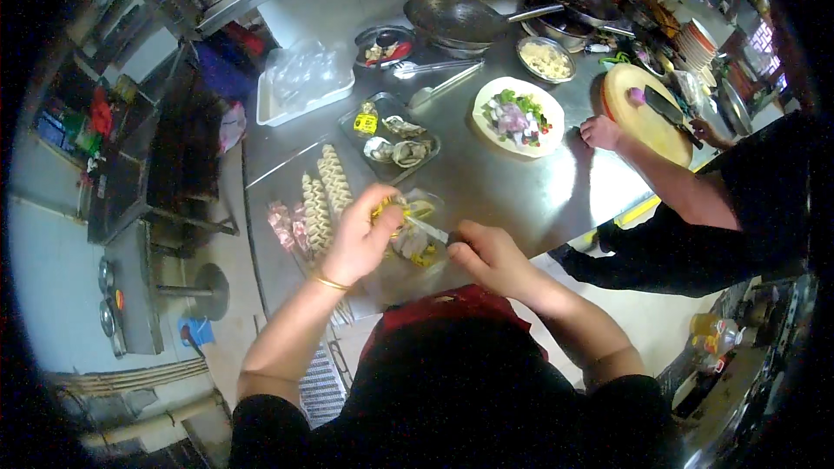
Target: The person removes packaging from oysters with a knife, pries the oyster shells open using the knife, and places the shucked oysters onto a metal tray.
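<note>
My left hand (368, 231) grips a yellow-marked plastic packet (417, 254) just above the steel worktop. In my right hand (485, 254) is a small knife (427, 229), its blade pointing left at the packet by my left fingers. What the packet holds is not clear. Left of my left hand lie skewers of pale folded food (316, 205) and skewers of pink meat (281, 225). Beyond my hands, a metal tray (417, 172) carries several opened oysters (412, 152) and a small packet with a yellow label (366, 118).
A plate of chopped vegetables (481, 107) stands right of the tray, a white tub with plastic film (306, 107) at the back left, a wok (456, 16) behind. At the right, a co-worker's hand (601, 132) rests near a round chopping board (635, 111) bearing a cleaver (663, 106).
</note>
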Available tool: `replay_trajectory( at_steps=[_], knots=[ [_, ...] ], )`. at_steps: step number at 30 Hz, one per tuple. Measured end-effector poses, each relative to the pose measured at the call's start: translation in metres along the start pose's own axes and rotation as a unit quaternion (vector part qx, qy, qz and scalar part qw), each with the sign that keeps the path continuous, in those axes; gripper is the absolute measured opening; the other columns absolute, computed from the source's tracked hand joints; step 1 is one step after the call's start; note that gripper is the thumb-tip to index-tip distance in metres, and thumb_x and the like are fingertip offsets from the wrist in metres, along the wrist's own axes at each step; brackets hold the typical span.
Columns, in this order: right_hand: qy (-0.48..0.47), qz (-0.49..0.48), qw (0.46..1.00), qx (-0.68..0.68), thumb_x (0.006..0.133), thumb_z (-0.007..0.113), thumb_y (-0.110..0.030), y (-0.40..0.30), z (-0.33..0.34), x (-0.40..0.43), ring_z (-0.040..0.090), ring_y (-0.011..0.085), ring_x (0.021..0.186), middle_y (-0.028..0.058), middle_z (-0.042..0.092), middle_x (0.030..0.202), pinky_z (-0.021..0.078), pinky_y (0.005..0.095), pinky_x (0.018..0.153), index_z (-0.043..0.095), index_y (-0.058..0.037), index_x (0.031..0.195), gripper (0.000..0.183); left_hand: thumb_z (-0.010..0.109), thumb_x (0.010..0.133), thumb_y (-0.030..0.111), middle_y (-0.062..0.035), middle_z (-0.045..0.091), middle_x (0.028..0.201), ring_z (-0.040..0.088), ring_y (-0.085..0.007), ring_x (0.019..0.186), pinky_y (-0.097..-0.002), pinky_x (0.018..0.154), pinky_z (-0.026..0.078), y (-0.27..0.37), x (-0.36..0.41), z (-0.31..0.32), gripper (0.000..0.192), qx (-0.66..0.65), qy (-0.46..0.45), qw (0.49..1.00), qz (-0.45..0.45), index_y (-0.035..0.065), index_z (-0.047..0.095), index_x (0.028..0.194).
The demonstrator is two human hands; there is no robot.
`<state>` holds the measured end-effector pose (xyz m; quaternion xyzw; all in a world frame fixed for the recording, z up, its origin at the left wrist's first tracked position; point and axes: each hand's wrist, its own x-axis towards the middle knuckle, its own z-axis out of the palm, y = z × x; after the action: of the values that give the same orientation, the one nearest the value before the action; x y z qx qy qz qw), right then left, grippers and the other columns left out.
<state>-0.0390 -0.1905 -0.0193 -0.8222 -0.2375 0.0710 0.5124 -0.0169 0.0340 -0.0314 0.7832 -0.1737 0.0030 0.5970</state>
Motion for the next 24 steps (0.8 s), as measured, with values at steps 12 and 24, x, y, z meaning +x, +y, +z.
replay_trajectory(
  at_steps=[12, 24],
  knots=[
    [0.101, 0.027, 0.994, 0.040, 0.085, 0.056, -0.021, 0.007, 0.034, 0.025, 0.059, 0.0333, 0.062, 0.0206, 0.058, 0.070, 0.0449, 0.0378, 0.057, 0.056, 0.0010, 0.093, 0.023, 0.033, 0.098, 0.035, -0.0118, 0.060, 0.089, 0.059, -0.0166, 0.078, -0.0277, 0.066, 0.048, -0.004, 0.013, 0.056, 0.034, -0.310, 0.254, 0.914, -0.065, 0.0037, 0.044, 0.105],
    [-0.050, 0.059, 0.994, 0.075, 0.088, 0.052, -0.030, 0.011, -0.013, 0.012, 0.056, 0.0282, 0.063, 0.0190, 0.058, 0.073, 0.0436, 0.0372, 0.060, 0.059, 0.0007, 0.090, 0.031, 0.051, 0.089, 0.018, -0.0079, 0.061, 0.078, 0.060, -0.0144, 0.070, -0.0283, 0.061, 0.046, 0.000, 0.010, -0.006, 0.018, 0.196, 0.024, 0.980, 0.038, 0.0031, 0.055, 0.100]
  ],
)
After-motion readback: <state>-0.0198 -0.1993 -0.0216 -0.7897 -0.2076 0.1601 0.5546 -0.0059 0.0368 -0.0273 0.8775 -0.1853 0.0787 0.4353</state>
